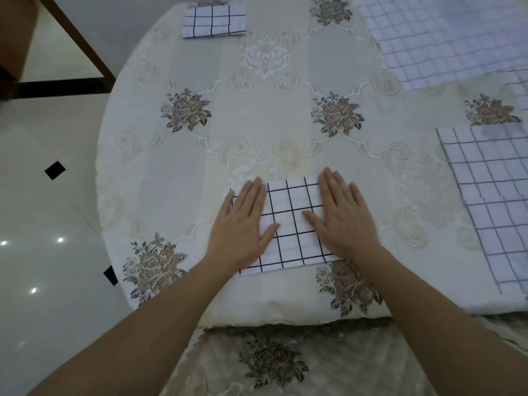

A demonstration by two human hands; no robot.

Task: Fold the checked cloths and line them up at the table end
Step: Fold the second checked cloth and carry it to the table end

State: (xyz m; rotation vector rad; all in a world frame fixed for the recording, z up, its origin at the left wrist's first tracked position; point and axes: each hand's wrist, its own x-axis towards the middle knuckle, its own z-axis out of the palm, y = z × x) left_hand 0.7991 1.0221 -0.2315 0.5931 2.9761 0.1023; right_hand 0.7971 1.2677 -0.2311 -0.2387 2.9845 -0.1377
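A folded white cloth with a black check [291,224] lies near the front edge of the table. My left hand [243,224] rests flat on its left side, fingers apart and pointing away from me. My right hand [341,217] lies flat on its right side in the same way. Neither hand grips anything. A second folded checked cloth [214,21] sits at the far left end of the table. Unfolded checked cloths lie spread at the far right [445,38] and at the near right [497,195].
The table carries a cream tablecloth with flower prints [268,115]. Its rounded left edge drops to a glossy tiled floor [51,212]. A dark wooden chair frame [65,38] stands at the upper left. A flowered seat cushion [271,364] is just below the table's front edge.
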